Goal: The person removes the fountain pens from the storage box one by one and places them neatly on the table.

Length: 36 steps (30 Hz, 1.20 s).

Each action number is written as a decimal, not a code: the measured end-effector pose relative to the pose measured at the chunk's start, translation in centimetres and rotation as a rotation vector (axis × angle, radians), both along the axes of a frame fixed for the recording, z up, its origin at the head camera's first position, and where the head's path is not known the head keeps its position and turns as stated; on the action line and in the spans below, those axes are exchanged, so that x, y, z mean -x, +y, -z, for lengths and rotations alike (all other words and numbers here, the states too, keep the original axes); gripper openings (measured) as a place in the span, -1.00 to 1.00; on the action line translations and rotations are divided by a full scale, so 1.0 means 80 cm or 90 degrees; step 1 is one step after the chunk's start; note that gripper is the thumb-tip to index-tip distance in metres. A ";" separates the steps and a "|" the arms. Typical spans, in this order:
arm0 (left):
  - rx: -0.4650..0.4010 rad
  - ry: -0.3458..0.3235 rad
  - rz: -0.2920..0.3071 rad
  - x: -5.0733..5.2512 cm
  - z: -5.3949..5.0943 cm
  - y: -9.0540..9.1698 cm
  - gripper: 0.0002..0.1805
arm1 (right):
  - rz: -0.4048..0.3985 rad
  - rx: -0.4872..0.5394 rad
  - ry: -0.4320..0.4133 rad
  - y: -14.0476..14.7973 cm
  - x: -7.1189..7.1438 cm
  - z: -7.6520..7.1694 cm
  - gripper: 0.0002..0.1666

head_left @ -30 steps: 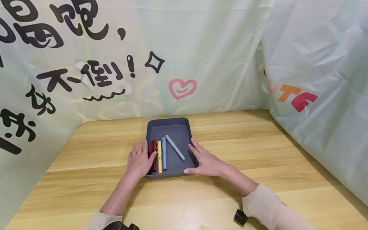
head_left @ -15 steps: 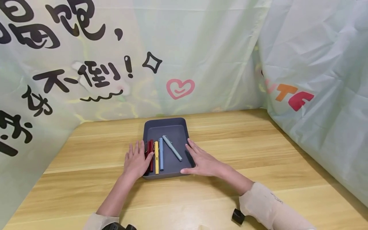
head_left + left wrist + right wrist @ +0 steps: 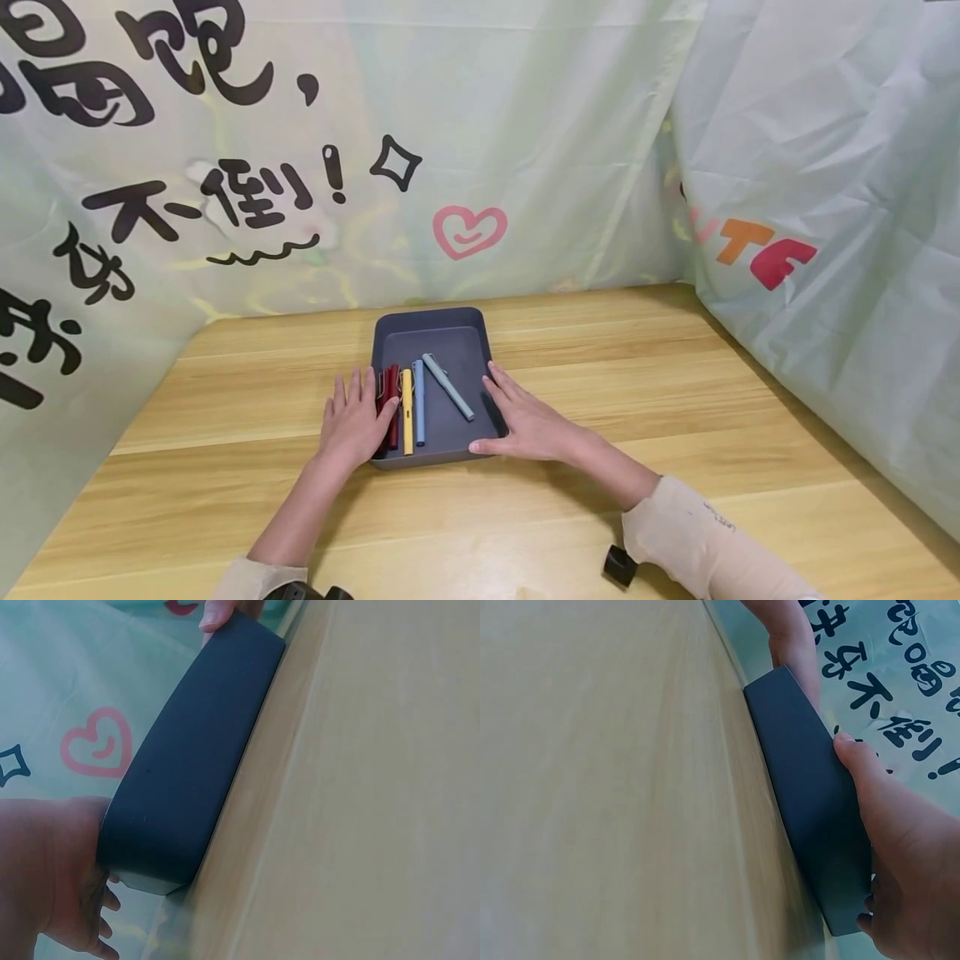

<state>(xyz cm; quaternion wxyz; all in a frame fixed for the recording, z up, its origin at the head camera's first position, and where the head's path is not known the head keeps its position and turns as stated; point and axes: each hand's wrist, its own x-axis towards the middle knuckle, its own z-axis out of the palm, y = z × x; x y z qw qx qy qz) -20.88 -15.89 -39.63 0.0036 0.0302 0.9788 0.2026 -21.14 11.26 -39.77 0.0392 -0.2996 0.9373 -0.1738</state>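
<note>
A dark grey-blue shallow tray (image 3: 442,458) rests on the wooden table. Inside, dark red pens (image 3: 393,417) lie along the left wall beside a yellow pen (image 3: 407,412) and a blue pen (image 3: 419,404). A pale grey-blue pen (image 3: 448,386) slants across the middle. My left hand (image 3: 351,423) rests at the tray's left side, fingers straight outside, thumb over the rim and partly covering the dark red pens. On the opposite side, my right hand (image 3: 528,423) touches the wall with spread fingers, its thumb reaching the near right corner. Both wrist views show the tray's outer wall (image 3: 187,757) between the hands.
The wooden table (image 3: 622,358) extends around the tray. Printed fabric (image 3: 555,150) hangs behind it and along both sides. Black wrist devices (image 3: 620,567) sit by both sleeves.
The whole head view has shifted slightly, so the scene sits a little further left. Hands, tray and pens keep their places relative to one another.
</note>
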 end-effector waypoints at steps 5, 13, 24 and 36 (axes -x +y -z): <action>0.004 0.001 0.004 0.001 0.000 0.000 -0.24 | -0.001 0.005 0.001 0.000 0.000 -0.001 0.30; 0.008 0.000 0.007 0.000 0.000 -0.002 -0.23 | -0.001 0.006 0.003 0.000 0.000 0.001 0.30; 0.021 0.011 0.011 0.003 0.000 -0.003 -0.24 | 0.000 0.006 -0.002 0.000 0.000 0.001 0.30; 0.058 0.107 0.077 0.043 -0.001 -0.012 -0.30 | -0.011 0.008 0.007 0.002 0.000 0.000 0.30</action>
